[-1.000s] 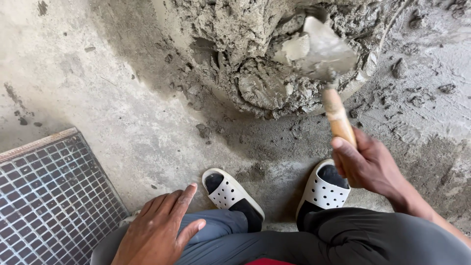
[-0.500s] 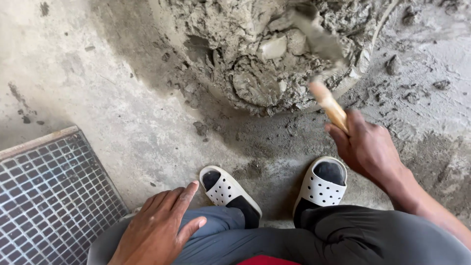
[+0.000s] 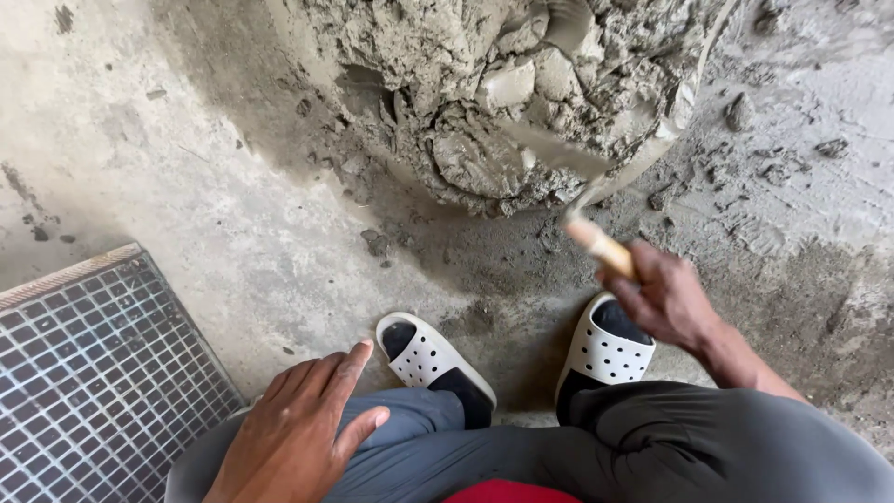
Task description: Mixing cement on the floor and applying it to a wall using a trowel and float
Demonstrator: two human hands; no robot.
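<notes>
From the head view, your right hand [image 3: 666, 300] has its grip wrapped tight around the wooden handle of a trowel [image 3: 603, 244], fingers pressed together on it so the blade can reach forward and down into the mortar heap [image 3: 484, 93] on the concrete floor [image 3: 233, 214]. The blade itself is motion-blurred and grey like the mix, so you can hardly tell where metal ends and mortar begins. Your left hand [image 3: 303, 428] holds nothing: its fingers lie spread on your left knee, likely bracing you as you squat. Your feet sit in white perforated slides [image 3: 428, 359], planted just short of the heap. A metal grid panel [image 3: 93, 373] lies on the floor to your left, cut off by the frame edge. The heap's far side runs out of the top of the view
</notes>
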